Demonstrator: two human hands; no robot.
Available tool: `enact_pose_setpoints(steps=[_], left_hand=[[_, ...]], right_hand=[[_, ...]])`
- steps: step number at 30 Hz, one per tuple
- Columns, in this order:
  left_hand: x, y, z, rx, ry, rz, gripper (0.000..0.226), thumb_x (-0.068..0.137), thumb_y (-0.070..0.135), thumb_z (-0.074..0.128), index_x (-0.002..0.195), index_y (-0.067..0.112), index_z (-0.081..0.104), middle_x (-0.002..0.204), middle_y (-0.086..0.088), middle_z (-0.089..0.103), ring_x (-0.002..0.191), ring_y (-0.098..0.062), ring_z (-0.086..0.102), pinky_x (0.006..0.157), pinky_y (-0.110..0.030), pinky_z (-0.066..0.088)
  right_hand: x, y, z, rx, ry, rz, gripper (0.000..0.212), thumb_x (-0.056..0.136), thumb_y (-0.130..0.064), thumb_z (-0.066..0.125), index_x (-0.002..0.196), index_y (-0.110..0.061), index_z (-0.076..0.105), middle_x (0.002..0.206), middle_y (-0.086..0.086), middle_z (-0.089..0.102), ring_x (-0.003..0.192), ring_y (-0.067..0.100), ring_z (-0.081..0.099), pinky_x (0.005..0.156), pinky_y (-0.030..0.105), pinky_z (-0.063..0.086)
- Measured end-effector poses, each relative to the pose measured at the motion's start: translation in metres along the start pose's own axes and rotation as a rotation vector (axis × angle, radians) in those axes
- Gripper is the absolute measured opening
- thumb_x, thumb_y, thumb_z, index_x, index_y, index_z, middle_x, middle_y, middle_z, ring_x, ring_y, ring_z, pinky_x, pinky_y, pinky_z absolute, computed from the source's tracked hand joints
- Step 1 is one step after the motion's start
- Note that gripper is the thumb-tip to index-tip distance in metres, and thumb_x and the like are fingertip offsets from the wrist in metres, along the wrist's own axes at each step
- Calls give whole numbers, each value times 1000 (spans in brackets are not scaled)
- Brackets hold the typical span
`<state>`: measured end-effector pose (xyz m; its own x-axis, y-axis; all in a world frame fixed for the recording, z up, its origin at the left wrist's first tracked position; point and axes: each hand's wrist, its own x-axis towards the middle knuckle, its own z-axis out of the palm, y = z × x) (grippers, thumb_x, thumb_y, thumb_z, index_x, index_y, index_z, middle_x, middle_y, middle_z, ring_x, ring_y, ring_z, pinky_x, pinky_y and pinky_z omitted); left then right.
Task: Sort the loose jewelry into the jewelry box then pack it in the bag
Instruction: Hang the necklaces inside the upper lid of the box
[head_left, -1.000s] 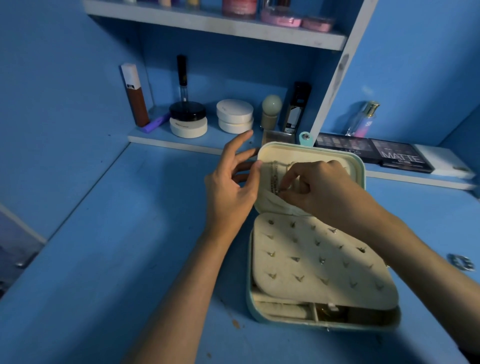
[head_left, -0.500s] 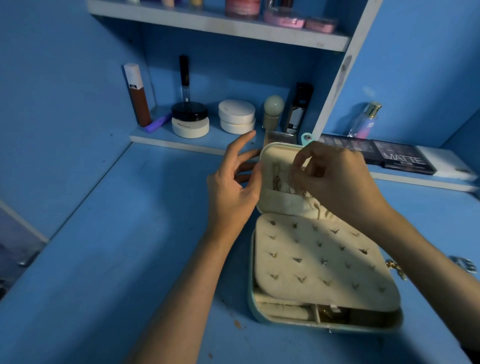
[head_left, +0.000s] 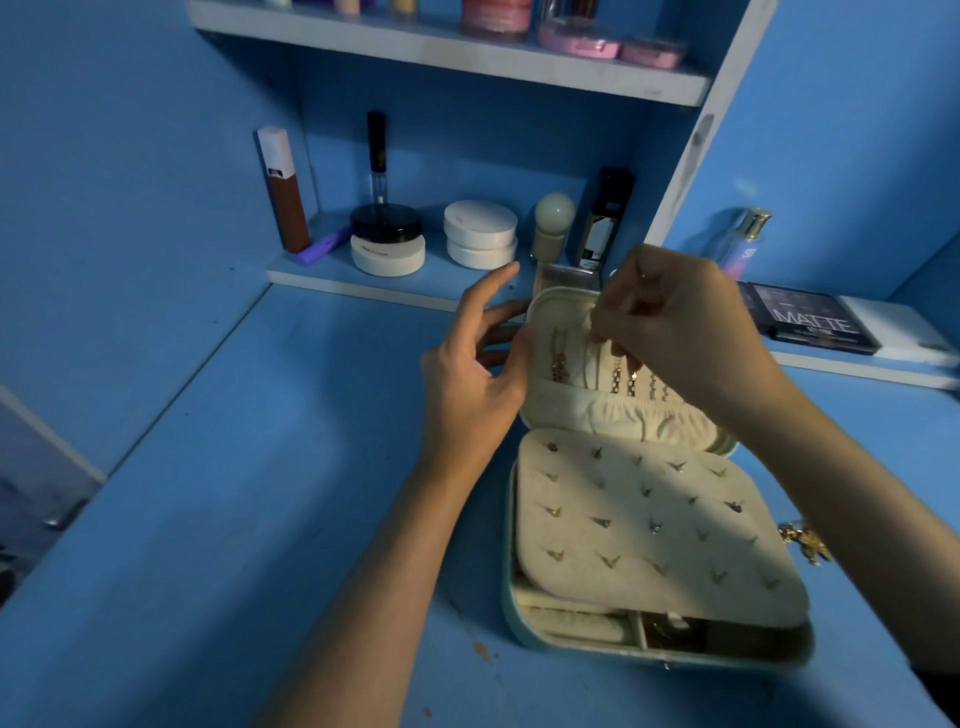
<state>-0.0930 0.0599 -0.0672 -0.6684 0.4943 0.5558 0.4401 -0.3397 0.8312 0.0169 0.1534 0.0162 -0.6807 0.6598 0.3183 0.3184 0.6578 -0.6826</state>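
Observation:
An open teal jewelry box (head_left: 511, 603) with a cream lining lies on the blue desk. Its lid (head_left: 563, 312) stands up at the back, with chains (head_left: 631, 382) hanging into an elastic pouch (head_left: 613, 413). A cream earring panel (head_left: 649, 530) studded with small earrings covers the base. My left hand (head_left: 472, 374) braces the lid's left edge with the thumb, fingers spread. My right hand (head_left: 675, 332) pinches a thin chain at the lid's top. Loose gold jewelry (head_left: 805, 543) lies on the desk right of the box.
A low shelf (head_left: 311, 273) behind the box holds a lipstick tube (head_left: 283, 189), round jars (head_left: 480, 234) and bottles. A dark palette marked MATTE (head_left: 810, 319) and a perfume bottle (head_left: 740, 244) sit at the back right. An upper shelf (head_left: 441, 49) carries pink compacts.
My right hand has risen from the pouch to the top of the lid with the chain in its fingers. The hanging chains now show below it. My left hand stays on the lid.

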Motion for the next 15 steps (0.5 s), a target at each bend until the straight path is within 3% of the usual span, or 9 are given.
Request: enact_pose_setpoints(steps=[3, 8, 10, 15], left_hand=[[0, -1, 0, 4, -3, 1, 46, 88, 10, 64, 132, 12, 49, 107, -6, 70, 93, -8, 68, 79, -22, 54], [0, 0, 0, 3, -2, -6, 45, 89, 13, 64, 131, 14, 49, 106, -6, 70, 93, -7, 68, 79, -21, 53], [0, 0, 0, -1, 2, -13, 45, 88, 11, 64, 131, 15, 50, 106, -5, 70, 93, -7, 68, 79, -20, 53], [0, 0, 0, 3, 0, -12, 45, 88, 9, 65, 130, 19, 49, 105, -4, 70, 91, -6, 68, 77, -19, 53]], right_hand=[[-6, 3, 2, -156, -25, -33, 19, 77, -3, 64, 65, -17, 58, 60, 2, 65, 49, 12, 56, 54, 26, 47], [-9, 4, 3, -106, 35, -77, 16, 79, -4, 66, 72, -18, 61, 62, -1, 62, 55, 12, 60, 59, 25, 50], [-6, 2, 2, -138, 46, -85, 15, 79, -5, 67, 74, -18, 63, 64, -3, 62, 58, 8, 59, 59, 16, 45], [-7, -2, 0, -262, -84, -116, 7, 80, -11, 69, 82, -17, 69, 65, -8, 61, 63, 3, 55, 61, 9, 39]])
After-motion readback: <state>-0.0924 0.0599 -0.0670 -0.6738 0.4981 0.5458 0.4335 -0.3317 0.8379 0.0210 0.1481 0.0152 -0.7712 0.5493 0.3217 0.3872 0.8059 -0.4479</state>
